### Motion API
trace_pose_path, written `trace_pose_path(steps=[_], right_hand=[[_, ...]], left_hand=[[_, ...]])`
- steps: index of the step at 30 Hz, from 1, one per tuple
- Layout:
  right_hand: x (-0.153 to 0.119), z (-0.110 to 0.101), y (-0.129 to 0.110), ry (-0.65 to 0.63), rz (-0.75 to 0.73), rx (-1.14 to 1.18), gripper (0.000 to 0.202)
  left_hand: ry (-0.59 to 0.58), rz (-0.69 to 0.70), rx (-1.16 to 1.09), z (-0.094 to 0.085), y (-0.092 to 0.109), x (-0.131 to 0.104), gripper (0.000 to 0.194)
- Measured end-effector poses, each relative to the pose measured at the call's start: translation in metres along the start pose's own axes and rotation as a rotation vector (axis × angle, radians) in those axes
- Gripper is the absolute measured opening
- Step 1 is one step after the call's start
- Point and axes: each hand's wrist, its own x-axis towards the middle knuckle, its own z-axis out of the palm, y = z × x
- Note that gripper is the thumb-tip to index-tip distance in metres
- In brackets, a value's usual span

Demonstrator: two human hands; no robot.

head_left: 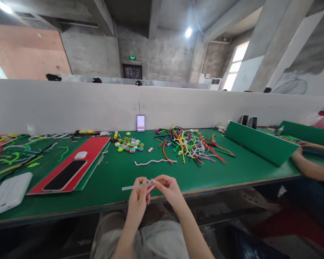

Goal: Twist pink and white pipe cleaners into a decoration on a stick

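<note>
Hands [153, 192] together, pinching white pipe cleaner [132, 187].

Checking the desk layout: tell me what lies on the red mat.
On the red mat lie a black phone, screen dark, and a small white oval thing. Whatever is under the phone is covered.

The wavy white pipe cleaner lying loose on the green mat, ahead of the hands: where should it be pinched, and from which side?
Probably from straight above, near the middle of the wavy white pipe cleaner. It lies flat on the green mat, apart from the coloured pile, with bare mat on both long sides. Its right end runs toward an orange strand, so avoid that end. Both the left hand and right hand already hold a white strip.
</note>
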Motion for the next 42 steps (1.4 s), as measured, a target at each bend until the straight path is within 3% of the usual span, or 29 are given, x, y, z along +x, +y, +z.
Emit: trace_pose_path(steps=[3,6,12,19,25,29,32,35,38,42], right_hand=[[0.000,0.004,0.004,-0.015,0.034,0.024,0.026],[0.000,0.002,0.004,-0.051,0.075,0.034,0.027],[-0.007,-0.011,-0.005,-0.252,0.195,-0.021,0.031],[-0.016,-0.011,-0.003,-0.437,0.362,0.181,0.036],[-0.013,0.000,0.000,-0.272,0.263,0.350,0.029],[-0.011,0.005,-0.007,-0.199,0.197,0.404,0.030],[-0.013,0.007,-0.012,-0.201,0.190,0.474,0.030],[-0.015,0.007,-0.012,-0.254,0.219,0.518,0.032],[-0.016,0.000,-0.008,-0.333,0.240,0.484,0.033],[-0.017,-0.016,-0.010,-0.562,0.329,0.209,0.034]], left_hand=[[0.142,0.070,0.187,0.001,0.001,-0.003,0.037],[0.177,0.130,0.332,-0.002,0.003,-0.004,0.036],[0.001,0.143,0.383,-0.011,0.012,-0.004,0.039],[-0.036,0.189,0.461,-0.012,0.021,-0.010,0.034],[-0.087,0.199,0.390,-0.014,0.019,-0.009,0.023],[-0.233,0.168,0.340,-0.015,0.021,-0.010,0.026],[-0.353,0.061,0.202,-0.014,0.018,-0.010,0.034],[-0.436,-0.047,0.095,-0.014,0.010,-0.009,0.037],[-0.479,-0.036,0.112,-0.015,0.005,-0.007,0.039],[-0.523,-0.024,0.152,-0.020,0.009,-0.007,0.039]])
